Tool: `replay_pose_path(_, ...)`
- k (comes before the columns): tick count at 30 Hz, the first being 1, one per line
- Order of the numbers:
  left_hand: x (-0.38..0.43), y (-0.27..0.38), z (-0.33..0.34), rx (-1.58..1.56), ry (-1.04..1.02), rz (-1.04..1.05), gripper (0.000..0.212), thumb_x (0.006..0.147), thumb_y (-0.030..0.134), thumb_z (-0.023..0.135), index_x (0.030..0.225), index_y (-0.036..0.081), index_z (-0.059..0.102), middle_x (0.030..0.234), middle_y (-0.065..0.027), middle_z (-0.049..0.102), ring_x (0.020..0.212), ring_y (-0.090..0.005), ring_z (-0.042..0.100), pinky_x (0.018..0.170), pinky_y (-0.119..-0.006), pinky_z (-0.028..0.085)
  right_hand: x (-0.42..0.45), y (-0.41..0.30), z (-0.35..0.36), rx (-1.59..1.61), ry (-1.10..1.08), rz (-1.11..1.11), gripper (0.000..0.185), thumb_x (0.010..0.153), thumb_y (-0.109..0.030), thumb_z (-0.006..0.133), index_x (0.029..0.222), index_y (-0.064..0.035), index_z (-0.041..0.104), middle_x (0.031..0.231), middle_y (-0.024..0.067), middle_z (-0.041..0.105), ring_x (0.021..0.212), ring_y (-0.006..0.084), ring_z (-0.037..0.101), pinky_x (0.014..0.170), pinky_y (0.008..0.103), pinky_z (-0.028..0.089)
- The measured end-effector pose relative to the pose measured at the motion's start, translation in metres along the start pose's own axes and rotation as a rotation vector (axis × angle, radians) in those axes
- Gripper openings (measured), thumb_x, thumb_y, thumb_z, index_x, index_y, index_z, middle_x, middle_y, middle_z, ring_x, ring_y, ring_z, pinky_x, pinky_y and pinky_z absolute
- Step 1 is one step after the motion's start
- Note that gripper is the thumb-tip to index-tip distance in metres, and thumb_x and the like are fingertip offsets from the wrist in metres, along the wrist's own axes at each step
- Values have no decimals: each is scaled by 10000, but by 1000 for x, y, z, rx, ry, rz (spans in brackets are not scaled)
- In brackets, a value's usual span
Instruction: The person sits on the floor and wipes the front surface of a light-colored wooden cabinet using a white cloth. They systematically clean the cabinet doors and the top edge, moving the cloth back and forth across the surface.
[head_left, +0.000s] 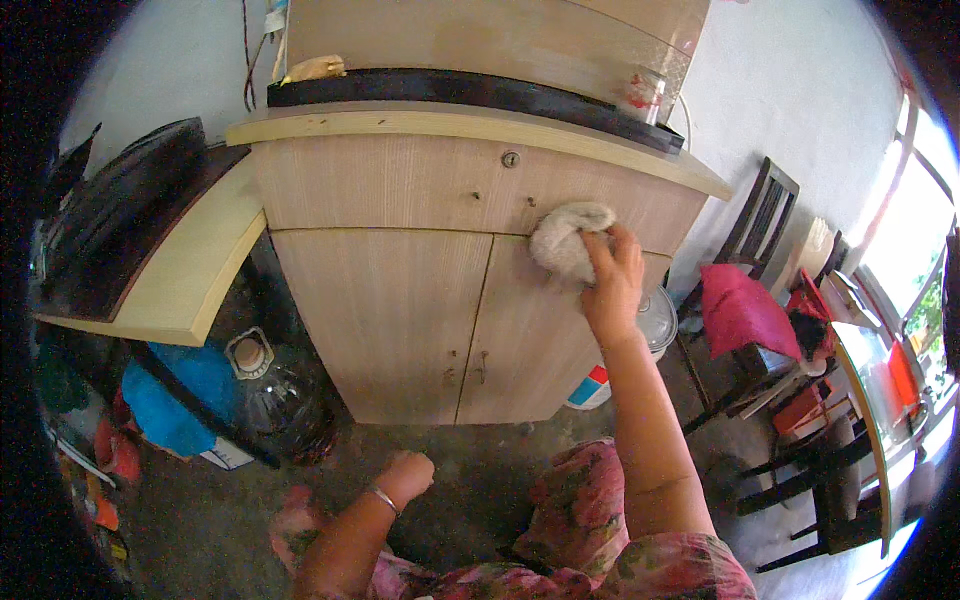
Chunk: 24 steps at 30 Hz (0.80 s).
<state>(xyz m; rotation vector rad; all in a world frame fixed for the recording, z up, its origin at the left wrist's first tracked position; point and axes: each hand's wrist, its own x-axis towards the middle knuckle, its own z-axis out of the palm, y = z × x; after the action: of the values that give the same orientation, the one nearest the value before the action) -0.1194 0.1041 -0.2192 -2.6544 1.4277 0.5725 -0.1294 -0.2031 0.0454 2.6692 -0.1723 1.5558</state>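
Observation:
My right hand (616, 281) presses a bunched light grey cloth (566, 240) against the front of a wooden cabinet (390, 300), at the seam between its wide drawer (375, 180) and the right door (517, 330). A round lock (511, 158) sits up and to the left of the cloth. Both doors have small metal fittings near their shared edge. My left hand (409, 476), with a bangle at the wrist, is curled low before the cabinet, away from its doors; its fingers are partly hidden.
On the cabinet top (450, 120) stand a long black tray (450, 86) and a clear glass (646, 97). A big clear bottle (274, 397) is at the left, under a lower shelf (195, 247). At the right are a lidded bucket (656, 319), a dark chair (761, 217) and a glass-topped table (862, 375).

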Motion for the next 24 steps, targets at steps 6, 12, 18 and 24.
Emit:
replay_pose_path(6,1,-10,13,-39,108,-9,196,806,156,550,867,66,714,897,-126,686,863,-321,658,726,-443,516,14,-56,17,-49,-29,-244,452,666,-24,601,1092,-176,614,1185,87,485,1043,299,488,831,417,397)
replay_pose_path(12,-12,1,-17,-111,26,-71,209,793,117,535,886,44,708,975,-141,677,902,-323,654,740,-438,519,18,-114,43,31,24,-385,420,656,0,596,1040,-165,635,1147,90,497,1006,289,496,812,399,401)
replay_pose_path(18,-12,-4,-11,-92,115,-32,175,779,101,567,858,37,710,910,-144,679,883,-325,651,750,-426,515,40,-184,59,120,-43,-510,345,705,-68,581,1040,-144,622,1102,68,508,985,257,491,821,385,395)
replay_pose_path(24,-9,-9,-12,-50,134,-32,161,778,155,603,827,54,717,863,-142,681,871,-309,654,739,-409,513,56,-228,71,175,-130,-690,316,724,-99,560,1032,-139,620,1042,54,509,979,239,493,838,374,392)
